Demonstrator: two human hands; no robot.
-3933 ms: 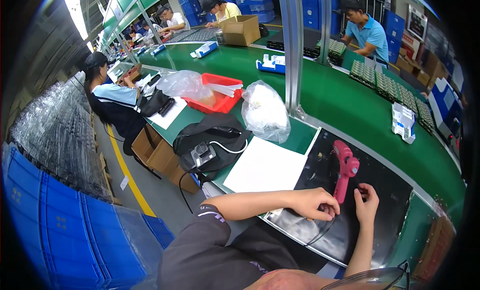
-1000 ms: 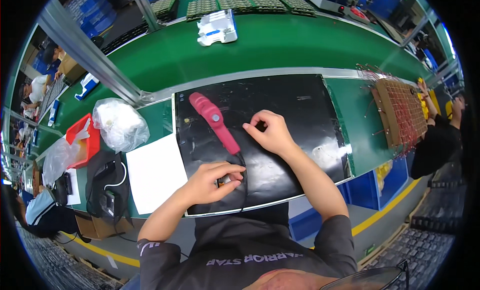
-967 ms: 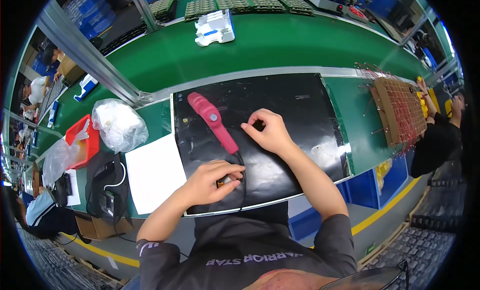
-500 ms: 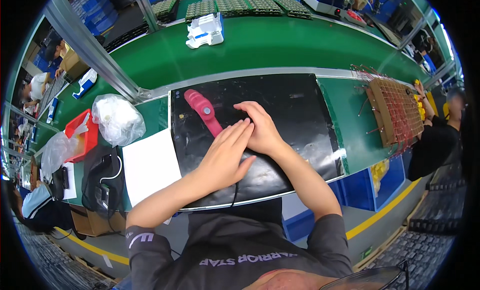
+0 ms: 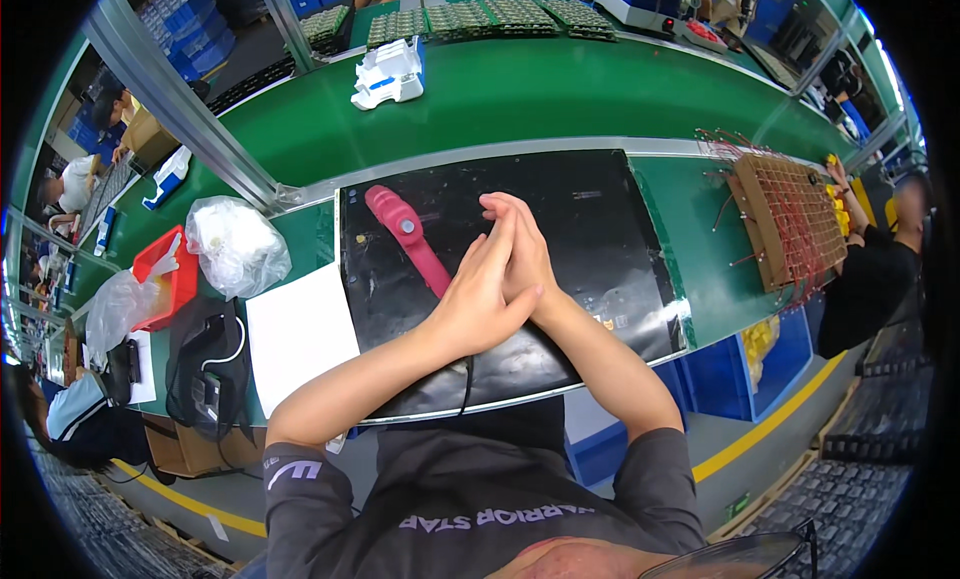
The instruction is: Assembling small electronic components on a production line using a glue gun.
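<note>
While the left hand (image 5: 482, 297) presses palm to palm against the right hand (image 5: 530, 261) at the centre of the frame, both are unclenched, fingers extended; the space between the palms is hidden. Left of centre, a pink glue gun (image 5: 411, 240) lies on a black mat (image 5: 590, 229), its handle running down toward the left hand. White paper (image 5: 303, 337) lies on the counter (image 5: 690, 214) beside the mat's left edge.

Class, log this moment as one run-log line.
left hand: touching right hand | pink glue gun: lying on black mat | white paper: left of mat
</note>
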